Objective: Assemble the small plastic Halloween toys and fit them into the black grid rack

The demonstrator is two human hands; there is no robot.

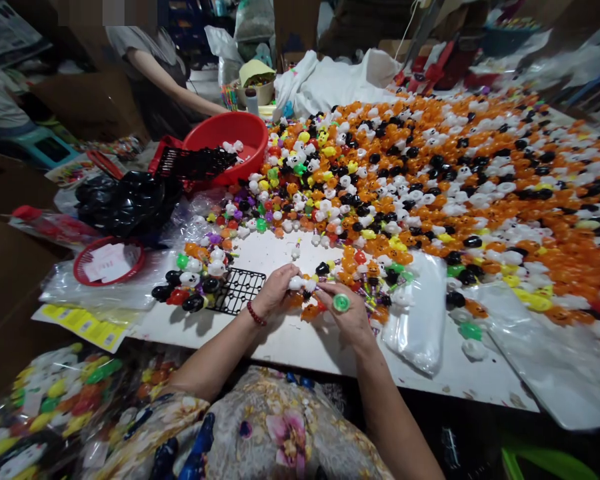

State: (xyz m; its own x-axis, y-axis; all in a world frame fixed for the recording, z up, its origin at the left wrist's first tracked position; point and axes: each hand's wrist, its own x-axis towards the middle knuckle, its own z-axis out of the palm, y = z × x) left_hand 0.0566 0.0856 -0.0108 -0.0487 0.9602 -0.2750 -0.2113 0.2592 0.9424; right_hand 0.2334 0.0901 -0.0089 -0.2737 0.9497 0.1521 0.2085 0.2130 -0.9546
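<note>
Close to the floral shirt [290,427], gripping a small white plastic toy [296,283] low over the near side of the tabletop [300,343]. Closed on it at the fingertips of the left hand [275,293], and seemingly pinched at its other side by the right hand [355,321], though partly hidden by knuckles. Held from 2 sides, presumably to keep so small a thing from turning. Carrying a round green piece [341,303] at the right fingers too, out of the way of the pinch.

To the left, within easy reach of a black plastic grid [243,287], laid flat for steadiness beside a cluster of bulb-headed toys [190,281]. To the right, just beside a stack of clear plastic bags [416,327], lying flat near the edge, handy for picking up.

Farther left, with white paper slips [111,262] gathered in a small red basket [80,268], walled in against scattering.

Beyond, heaped high with pumpkin and ghost toys [455,167], leaving the near strip for handwork. At far left, bordered by a large red basin [215,133], with white pieces contained inside, and by a co-worker's arm [180,90] behind it.
</note>
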